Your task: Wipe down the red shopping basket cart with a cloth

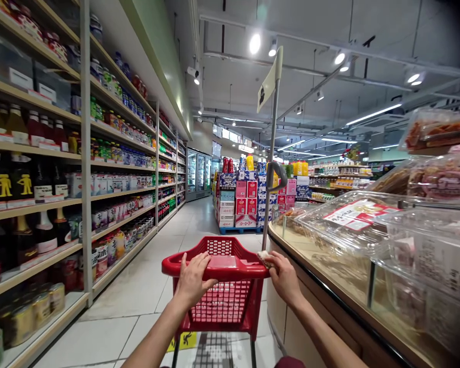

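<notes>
A red shopping cart (230, 299) stands in front of me in a supermarket aisle. My left hand (193, 278) is wrapped round the left part of its red handle bar (222, 268). My right hand (283, 278) grips the right end of the bar and pinches a small pale item (263, 257) against it; I cannot make out what it is. The cart's basket looks empty through the mesh.
Shelves of bottles, jars and cans (61, 194) line the left. A counter with clear-lidded food bins (368, 240) runs close on the right, with a pole and sign (271, 153). A pallet stack of boxes (245, 204) stands ahead. A yellow floor sticker (184, 341) lies under the cart.
</notes>
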A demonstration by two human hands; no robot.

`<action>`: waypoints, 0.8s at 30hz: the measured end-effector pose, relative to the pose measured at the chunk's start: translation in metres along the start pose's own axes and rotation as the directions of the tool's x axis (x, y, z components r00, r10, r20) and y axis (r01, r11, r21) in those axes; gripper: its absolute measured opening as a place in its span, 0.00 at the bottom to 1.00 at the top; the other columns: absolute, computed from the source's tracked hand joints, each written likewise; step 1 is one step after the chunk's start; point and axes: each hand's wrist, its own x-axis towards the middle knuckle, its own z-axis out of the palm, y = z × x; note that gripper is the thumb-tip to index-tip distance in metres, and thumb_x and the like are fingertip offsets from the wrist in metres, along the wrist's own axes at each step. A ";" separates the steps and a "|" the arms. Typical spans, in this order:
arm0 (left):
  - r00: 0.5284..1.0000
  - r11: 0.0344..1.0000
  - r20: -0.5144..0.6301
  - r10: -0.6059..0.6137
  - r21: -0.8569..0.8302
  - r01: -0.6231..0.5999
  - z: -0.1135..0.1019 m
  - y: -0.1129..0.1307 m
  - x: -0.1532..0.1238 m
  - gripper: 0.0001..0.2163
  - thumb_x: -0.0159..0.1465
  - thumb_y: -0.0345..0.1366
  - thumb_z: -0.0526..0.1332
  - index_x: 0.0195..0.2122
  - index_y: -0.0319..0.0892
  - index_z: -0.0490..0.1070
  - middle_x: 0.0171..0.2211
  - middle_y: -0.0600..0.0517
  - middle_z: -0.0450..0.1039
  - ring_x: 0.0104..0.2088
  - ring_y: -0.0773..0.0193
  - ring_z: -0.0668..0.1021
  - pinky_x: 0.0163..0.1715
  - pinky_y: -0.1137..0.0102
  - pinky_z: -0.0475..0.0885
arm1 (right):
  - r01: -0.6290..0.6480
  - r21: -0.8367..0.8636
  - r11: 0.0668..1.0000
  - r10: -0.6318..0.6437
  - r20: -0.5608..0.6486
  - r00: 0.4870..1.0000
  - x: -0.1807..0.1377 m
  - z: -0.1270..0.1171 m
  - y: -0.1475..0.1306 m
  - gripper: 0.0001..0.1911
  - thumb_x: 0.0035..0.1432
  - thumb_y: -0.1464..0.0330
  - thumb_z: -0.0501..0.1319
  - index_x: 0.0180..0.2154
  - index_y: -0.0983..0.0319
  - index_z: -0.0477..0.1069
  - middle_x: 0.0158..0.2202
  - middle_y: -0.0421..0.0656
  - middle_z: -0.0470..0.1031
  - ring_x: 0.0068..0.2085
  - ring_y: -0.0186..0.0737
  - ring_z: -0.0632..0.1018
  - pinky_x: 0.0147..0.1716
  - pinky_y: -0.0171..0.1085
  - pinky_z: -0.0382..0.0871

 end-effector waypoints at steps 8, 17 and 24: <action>1.000 1.000 0.020 -0.022 -0.005 0.022 -0.003 0.004 0.001 0.22 0.53 0.44 0.59 0.49 0.46 0.64 0.52 0.45 0.66 0.52 0.51 0.67 0.56 0.45 0.43 | 0.251 -0.213 0.944 -0.127 0.468 0.875 0.016 -0.022 0.018 0.25 0.42 0.64 0.61 0.47 0.59 0.67 0.52 0.49 0.65 0.50 0.44 0.70 0.49 0.42 0.63; 0.998 0.999 0.057 -0.016 -0.027 0.018 -0.014 -0.002 -0.009 0.23 0.53 0.43 0.61 0.50 0.47 0.63 0.53 0.46 0.65 0.53 0.54 0.66 0.56 0.46 0.41 | 0.235 -0.208 0.950 -0.108 0.485 0.868 0.022 -0.042 0.009 0.13 0.48 0.67 0.54 0.36 0.58 0.72 0.39 0.44 0.74 0.40 0.41 0.74 0.40 0.38 0.67; 0.996 0.999 0.084 -0.032 -0.009 0.033 -0.011 -0.001 -0.004 0.23 0.53 0.44 0.60 0.50 0.46 0.63 0.53 0.46 0.64 0.53 0.54 0.66 0.56 0.46 0.42 | -0.018 -0.245 0.969 0.106 0.350 0.931 0.033 -0.009 0.014 0.13 0.50 0.67 0.51 0.33 0.62 0.72 0.28 0.42 0.77 0.30 0.40 0.76 0.33 0.39 0.69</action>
